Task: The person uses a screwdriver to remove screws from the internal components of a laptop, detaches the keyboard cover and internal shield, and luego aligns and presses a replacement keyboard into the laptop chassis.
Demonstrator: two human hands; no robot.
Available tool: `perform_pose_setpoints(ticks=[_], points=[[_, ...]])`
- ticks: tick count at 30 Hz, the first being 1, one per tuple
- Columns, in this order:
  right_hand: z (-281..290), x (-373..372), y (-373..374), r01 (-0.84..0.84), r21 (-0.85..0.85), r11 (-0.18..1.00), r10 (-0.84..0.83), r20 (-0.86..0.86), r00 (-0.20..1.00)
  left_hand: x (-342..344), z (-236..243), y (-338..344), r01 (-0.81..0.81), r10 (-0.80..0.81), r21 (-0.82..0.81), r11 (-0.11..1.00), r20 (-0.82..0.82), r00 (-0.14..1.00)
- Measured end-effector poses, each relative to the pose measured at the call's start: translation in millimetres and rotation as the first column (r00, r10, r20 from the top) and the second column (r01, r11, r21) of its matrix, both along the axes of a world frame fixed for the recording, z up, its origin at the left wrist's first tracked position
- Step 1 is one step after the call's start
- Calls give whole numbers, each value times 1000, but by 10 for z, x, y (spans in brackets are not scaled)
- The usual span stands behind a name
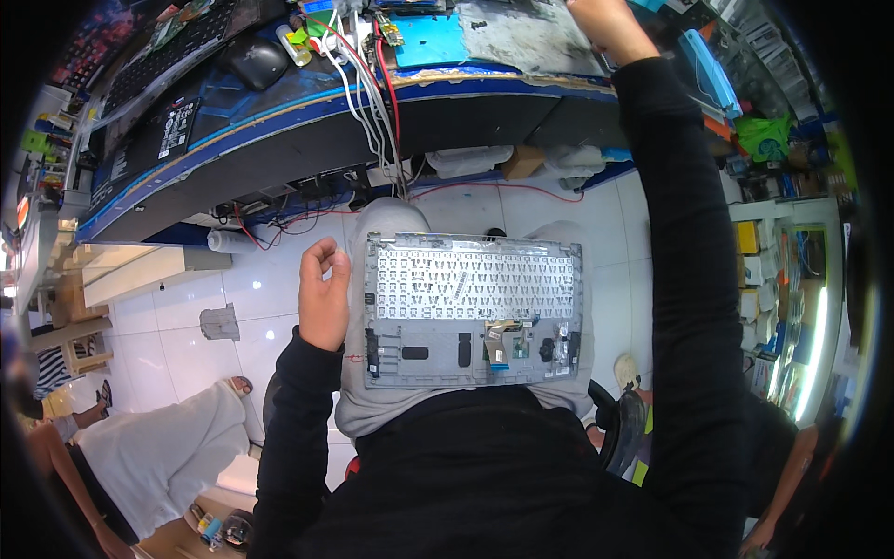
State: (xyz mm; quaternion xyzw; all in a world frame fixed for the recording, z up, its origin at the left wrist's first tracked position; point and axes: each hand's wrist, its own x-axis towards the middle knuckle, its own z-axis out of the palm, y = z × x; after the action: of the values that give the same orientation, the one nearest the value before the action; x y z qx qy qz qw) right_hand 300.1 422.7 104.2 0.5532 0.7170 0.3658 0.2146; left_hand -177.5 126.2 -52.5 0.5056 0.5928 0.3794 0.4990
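Across my lap lies a laptop's palm-rest cover (438, 347), inner side up. The metal back of its keyboard (475, 284) fills the upper half, and a loose ribbon cable (496, 347) sits near the lower middle. My left hand (323, 296) is beside the cover's left edge, fingers loosely curled with nothing seen in them. At the far right of the workbench, my right hand (610, 28) reaches over a worn grey mat (531, 39). Its fingertips are cut off by the picture's upper edge, so what they touch is hidden.
The bench edge (503, 82) runs across beyond my knees. White cables (358, 79) and a red one hang over it. A black mouse (256, 63) and laptop battery (177, 129) lie at left. Other people sit at both sides; a glass cabinet (792, 289) stands at right.
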Motion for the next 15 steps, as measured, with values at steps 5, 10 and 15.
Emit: perform_pose_setpoints(ticks=[5,10,15], points=[[-287,-250,-338,139,423,895,269,-762,589,98,10,10,49,-49,-4,999,-40,998],[103,-871,-962,82,287,954,167,-740,651,44,-40,-74,122,-118,15,992,-174,978],[13,-745,-1985,-144,358,923,367,-702,611,200,108,-95,359,-314,-2,933,-489,814]])
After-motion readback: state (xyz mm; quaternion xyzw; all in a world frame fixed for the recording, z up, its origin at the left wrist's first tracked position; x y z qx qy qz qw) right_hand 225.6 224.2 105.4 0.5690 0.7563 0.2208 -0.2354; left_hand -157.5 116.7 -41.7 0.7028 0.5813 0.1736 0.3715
